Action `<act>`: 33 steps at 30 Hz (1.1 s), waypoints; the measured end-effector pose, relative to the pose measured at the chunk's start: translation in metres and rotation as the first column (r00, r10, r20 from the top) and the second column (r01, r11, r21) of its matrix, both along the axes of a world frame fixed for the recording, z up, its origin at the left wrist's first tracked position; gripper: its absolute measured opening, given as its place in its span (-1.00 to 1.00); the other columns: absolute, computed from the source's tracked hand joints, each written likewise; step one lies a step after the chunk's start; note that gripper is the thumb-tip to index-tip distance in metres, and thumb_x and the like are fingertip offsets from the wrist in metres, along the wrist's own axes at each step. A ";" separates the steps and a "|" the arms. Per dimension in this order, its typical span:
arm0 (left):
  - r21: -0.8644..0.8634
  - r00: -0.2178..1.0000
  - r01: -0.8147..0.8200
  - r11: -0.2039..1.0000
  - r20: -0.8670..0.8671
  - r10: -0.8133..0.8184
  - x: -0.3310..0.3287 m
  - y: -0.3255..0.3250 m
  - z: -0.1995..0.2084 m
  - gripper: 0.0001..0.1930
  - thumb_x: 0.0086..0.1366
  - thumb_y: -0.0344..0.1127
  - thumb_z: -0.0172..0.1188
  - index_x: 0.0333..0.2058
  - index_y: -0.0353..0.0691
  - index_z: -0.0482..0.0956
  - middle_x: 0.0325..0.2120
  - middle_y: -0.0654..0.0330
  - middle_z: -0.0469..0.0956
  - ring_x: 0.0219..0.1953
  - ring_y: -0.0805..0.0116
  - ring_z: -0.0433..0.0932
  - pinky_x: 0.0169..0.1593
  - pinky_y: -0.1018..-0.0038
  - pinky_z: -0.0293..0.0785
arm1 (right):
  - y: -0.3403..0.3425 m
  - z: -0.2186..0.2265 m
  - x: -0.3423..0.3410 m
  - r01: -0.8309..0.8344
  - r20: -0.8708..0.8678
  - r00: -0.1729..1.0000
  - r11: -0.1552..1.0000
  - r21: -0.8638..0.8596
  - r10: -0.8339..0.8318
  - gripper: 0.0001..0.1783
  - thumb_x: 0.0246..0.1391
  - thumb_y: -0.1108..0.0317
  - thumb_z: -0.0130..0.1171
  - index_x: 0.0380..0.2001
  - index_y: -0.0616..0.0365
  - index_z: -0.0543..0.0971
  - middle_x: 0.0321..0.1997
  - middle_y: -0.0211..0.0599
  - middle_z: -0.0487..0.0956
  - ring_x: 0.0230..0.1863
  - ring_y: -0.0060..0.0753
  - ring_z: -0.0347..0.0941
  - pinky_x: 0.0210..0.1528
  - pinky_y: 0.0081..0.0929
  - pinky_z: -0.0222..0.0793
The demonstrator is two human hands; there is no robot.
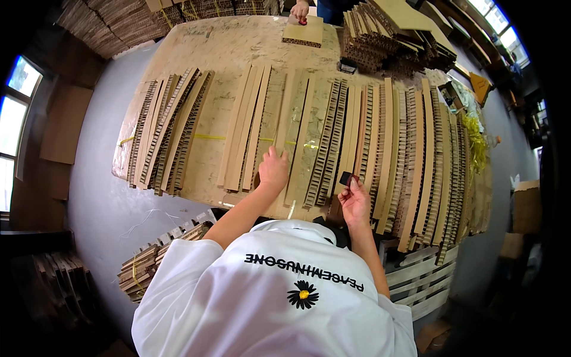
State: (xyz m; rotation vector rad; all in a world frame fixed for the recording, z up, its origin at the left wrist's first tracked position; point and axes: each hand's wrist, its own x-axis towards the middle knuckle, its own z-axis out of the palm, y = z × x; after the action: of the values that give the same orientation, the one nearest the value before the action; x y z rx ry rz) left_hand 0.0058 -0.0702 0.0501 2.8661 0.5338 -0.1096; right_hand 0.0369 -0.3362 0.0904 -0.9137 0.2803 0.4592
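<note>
My left hand (pixel 273 169) is over the middle of the table, its fingers closed at a flat tan cardboard strip (pixel 274 113); the fingertips' exact grip is partly hidden. Between the thumb and fingers of my right hand (pixel 355 201) is a small black block with a red part (pixel 347 178), whose kind I cannot make out. Just left of my left hand lie several plain strips (pixel 240 128). Honeycomb-edged cardboard strips (pixel 326 146) run lengthwise near my right hand, with many more beside them to the right.
A bundle of honeycomb strips (pixel 169 128) lies on the left of the worktable (pixel 202 50). Across the table, another person's hand (pixel 300 11) holds something red over a cardboard block (pixel 303 31). Cardboard panels (pixel 386 38) are stacked far right, near yellow strapping (pixel 476 143).
</note>
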 end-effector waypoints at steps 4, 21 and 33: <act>-0.018 0.990 0.061 0.998 0.126 -0.058 -0.005 -0.007 -0.005 -0.45 0.25 -0.45 0.19 0.24 -0.23 0.36 -0.04 -0.08 0.42 -0.02 -0.09 0.54 -0.16 0.16 0.67 | -0.005 0.005 -0.004 0.001 -0.004 1.000 0.999 -0.050 -0.001 -0.88 0.37 0.27 0.23 -0.14 0.03 0.60 -0.31 -0.58 0.59 -0.37 -0.60 0.49 -0.22 -0.47 0.53; -0.084 0.980 0.141 0.986 0.152 -0.128 0.010 0.017 -0.008 -0.61 0.25 -0.25 0.27 0.02 -0.24 0.54 0.02 0.00 0.43 0.11 -0.06 0.46 0.10 0.06 0.51 | 0.015 0.015 -0.009 0.022 0.023 1.000 0.999 -0.047 -0.021 -0.89 0.39 0.25 0.21 -0.13 0.01 0.60 -0.29 -0.59 0.59 -0.34 -0.62 0.48 -0.20 -0.51 0.50; 0.210 0.862 0.409 0.888 0.231 -0.452 0.025 0.028 -0.036 -0.65 0.31 -0.22 0.16 0.02 -0.19 0.59 0.11 0.07 0.53 0.36 -0.03 0.27 0.44 -0.07 0.07 | 0.002 0.021 -0.019 0.157 0.022 0.987 0.986 -0.057 -0.156 -0.89 0.40 0.26 0.20 -0.12 0.00 0.60 -0.32 -0.55 0.61 -0.37 -0.60 0.51 -0.22 -0.48 0.53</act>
State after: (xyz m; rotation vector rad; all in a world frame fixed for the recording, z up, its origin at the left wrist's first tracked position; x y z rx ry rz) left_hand 0.0305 -0.0425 0.0140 3.0266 -0.1712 0.2673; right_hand 0.0183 -0.3342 0.1117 -0.9440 0.3485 0.2987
